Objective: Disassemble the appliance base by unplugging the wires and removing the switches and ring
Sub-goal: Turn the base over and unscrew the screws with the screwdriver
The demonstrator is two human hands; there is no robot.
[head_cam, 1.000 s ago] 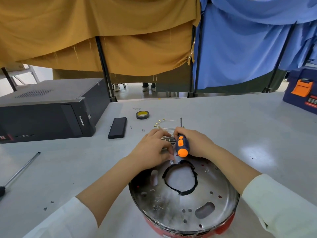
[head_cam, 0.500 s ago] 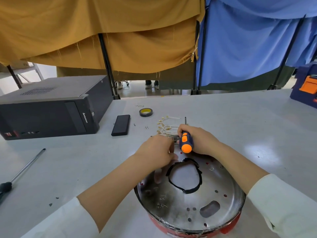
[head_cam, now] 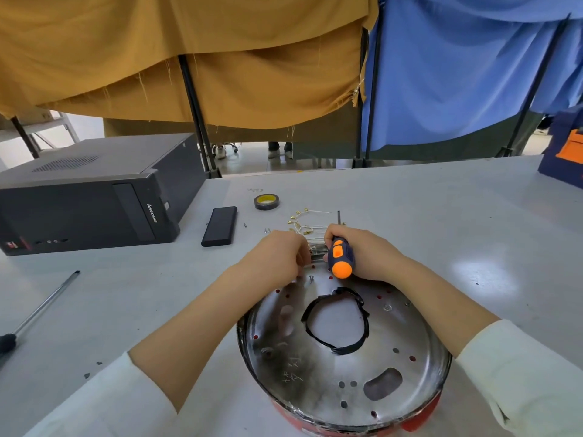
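Hands unmoved; right hand (head_cam: 362, 257) grips screwdriver (head_cam: 340, 258); phone (head_cam: 220, 226), tape (head_cam: 266, 202) beyond.

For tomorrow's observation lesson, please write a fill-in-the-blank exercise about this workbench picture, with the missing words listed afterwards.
1. The right hand grips a screwdriver whose handle is blue and ____.
2. The black phone lies on the table between the roll of tape and the ____.
3. The black ring lies on the shiny ____ plate of the appliance base.
4. The left hand works at the base's ____ edge.

Missing words: orange; computer; metal; far
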